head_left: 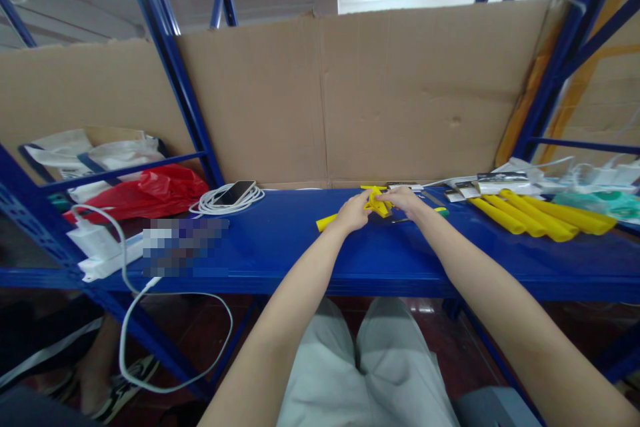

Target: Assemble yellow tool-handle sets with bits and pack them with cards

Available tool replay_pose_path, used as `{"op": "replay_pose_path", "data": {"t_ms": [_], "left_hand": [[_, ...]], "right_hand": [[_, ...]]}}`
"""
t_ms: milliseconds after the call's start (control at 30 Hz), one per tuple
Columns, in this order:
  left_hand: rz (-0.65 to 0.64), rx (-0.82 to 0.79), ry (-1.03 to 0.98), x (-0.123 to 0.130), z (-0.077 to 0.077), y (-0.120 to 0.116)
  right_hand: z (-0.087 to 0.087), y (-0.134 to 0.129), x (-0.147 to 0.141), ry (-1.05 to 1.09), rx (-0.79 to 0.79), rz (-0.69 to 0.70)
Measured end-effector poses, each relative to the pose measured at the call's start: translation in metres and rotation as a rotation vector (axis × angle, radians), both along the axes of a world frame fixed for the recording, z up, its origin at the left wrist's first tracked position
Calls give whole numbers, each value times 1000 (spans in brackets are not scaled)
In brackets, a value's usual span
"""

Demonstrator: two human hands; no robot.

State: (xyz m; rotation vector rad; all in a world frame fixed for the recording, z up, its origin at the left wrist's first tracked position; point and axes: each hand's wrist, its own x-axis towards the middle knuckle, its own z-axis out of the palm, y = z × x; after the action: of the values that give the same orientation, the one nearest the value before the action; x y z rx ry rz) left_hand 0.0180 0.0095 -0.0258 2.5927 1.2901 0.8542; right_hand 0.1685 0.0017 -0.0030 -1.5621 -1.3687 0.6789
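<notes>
Over the middle of the blue shelf, both my hands meet at a small yellow piece with an uneven outline [379, 203]; its exact kind is too small to make out. My left hand [355, 211] has its fingers closed on the left side of the piece. From the other side my right hand [403, 200] pinches it, its fingertips partly hidden. A yellow tube [327, 222] lies by my left wrist, partly covered by it. Close to my right wrist rests a green and yellow handle [442, 211], and a thin yellow strip [373, 187] lies behind my hands.
Several yellow tubes [537, 213] lie on the blue shelf [280, 247] at the right, near small packets [503, 182]. Leftward are a coiled white cable [253, 195], a phone [236, 193], a red bag [150, 190] and a power strip [113, 259]. Cardboard [400, 93] stands behind.
</notes>
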Motion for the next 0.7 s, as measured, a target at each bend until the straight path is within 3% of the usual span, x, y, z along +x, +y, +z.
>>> {"op": "replay_pose_path", "data": {"t_ms": [333,500,600,700], "left_hand": [[7,0,-6,0,2,-2],[4,25,-23,0,1,1],[3,58,-16,0,-1,3],[4,72,42,-1,-2,3]], "right_hand": [[-14,15,3,-149,113,-34],[-19,25,4,-112,173,-69],[-14,28,14,-136,213,-146],[-11,27,35,-304,202,-238]]}}
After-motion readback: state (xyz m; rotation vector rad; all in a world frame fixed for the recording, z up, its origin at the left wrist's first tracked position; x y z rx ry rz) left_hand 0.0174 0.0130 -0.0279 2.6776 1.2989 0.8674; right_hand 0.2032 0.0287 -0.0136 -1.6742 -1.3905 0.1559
